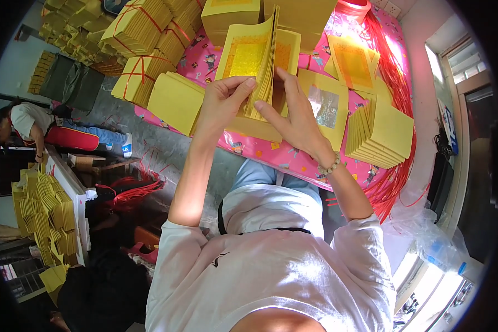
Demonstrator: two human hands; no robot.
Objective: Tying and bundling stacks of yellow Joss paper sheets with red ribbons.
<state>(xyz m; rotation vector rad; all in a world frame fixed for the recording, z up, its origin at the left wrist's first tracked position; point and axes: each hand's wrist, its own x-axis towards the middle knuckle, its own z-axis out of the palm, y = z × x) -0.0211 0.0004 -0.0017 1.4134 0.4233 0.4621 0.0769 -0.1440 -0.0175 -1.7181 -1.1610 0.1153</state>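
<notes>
A sheaf of yellow paper sheets [267, 72] stands on edge between my hands. My left hand [225, 101] is closed, its thumb and index finger pinching the sheaf's left near edge. On the other side, my right hand [294, 115] has its thumb at the lower near corner and its fingers along the right face. Beneath lies a thick stack of the same paper [248, 123]; its top sheet shows a shiny gold square [245, 58] framed in orange print. Right of my right hand is a yellow sheet with a silver foil square [323, 104].
A pink patterned cloth [249, 145] covers the table. Red-tied paper bundles [141, 74] stand left; a fanned stack [379, 135] sits right. Red strings [390, 188] hang over the right edge beside a red basin [353, 8]. At far left a person [30, 124] bends by another table [74, 205].
</notes>
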